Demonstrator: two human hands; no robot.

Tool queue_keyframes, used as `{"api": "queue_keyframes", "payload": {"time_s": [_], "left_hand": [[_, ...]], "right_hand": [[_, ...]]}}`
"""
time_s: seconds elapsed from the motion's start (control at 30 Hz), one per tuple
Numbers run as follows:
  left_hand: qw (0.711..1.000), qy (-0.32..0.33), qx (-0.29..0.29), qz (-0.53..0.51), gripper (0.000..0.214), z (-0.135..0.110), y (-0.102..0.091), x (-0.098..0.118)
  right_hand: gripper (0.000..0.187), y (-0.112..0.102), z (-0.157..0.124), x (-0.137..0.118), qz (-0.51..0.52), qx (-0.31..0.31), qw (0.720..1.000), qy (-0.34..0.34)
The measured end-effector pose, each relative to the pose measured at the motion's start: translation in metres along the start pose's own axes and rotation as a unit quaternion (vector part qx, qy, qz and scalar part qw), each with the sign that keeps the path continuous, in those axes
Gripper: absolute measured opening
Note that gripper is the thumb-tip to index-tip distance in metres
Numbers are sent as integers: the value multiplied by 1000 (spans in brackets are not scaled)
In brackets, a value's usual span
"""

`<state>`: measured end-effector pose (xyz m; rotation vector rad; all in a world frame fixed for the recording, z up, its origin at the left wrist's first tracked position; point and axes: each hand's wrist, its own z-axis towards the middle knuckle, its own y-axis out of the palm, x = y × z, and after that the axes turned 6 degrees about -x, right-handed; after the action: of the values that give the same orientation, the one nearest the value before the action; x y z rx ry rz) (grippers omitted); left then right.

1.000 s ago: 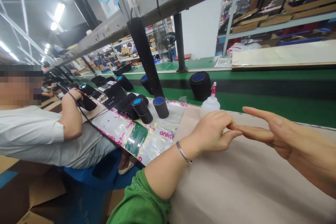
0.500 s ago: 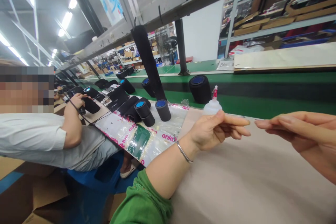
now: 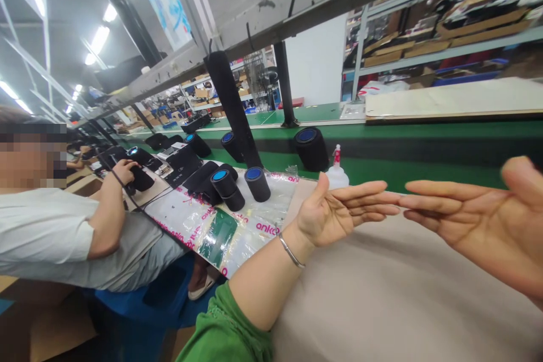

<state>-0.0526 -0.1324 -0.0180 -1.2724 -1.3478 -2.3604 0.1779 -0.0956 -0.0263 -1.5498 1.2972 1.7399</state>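
Empty left hand (image 3: 335,209) near squeeze bottle (image 3: 337,177); right hand (image 3: 470,218) empty too

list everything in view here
black cylinders with blue tops: 5, black and blue, two on the plastic sheet, three on the green bench behind
plastic sheet: 1, clear with pink print, left of the hands
squeeze bottle: 1, white with pink nozzle, behind the left hand
table cover: 1, beige, under the hands
co-worker: 1, white shirt, seated at far left
storage shelves: 1 set, grey with cardboard, upper right
left hand: 1, open, silver bangle, green sleeve
right hand: 1, open, at right edge
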Motion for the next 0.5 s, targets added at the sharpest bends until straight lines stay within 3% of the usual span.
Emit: {"api": "queue_keyframes", "payload": {"time_s": [0.1, 0.2, 0.27, 0.33, 0.43, 0.5], "left_hand": [[999, 23, 19, 16, 85, -1, 0, 2], [999, 35, 34, 18, 82, -1, 0, 3], [998, 37, 42, 21, 81, -2, 1, 4], [998, 38, 42, 25, 81, -2, 2, 5], [999, 40, 28, 22, 82, -4, 5, 6], [999, 38, 16, 16, 83, -4, 6, 7]], "right_hand": [[103, -10, 0, 1, 156, -150, 976, 4], [110, -13, -1, 3, 221, -336, 915, -16], [112, -11, -3, 4, 244, -387, 889, -18], [109, -7, -4, 5, 198, -344, 917, -25], [105, -2, -1, 2, -15, -182, 981, -64], [102, 1, 2, 0, -142, -93, 981, -97]]}}
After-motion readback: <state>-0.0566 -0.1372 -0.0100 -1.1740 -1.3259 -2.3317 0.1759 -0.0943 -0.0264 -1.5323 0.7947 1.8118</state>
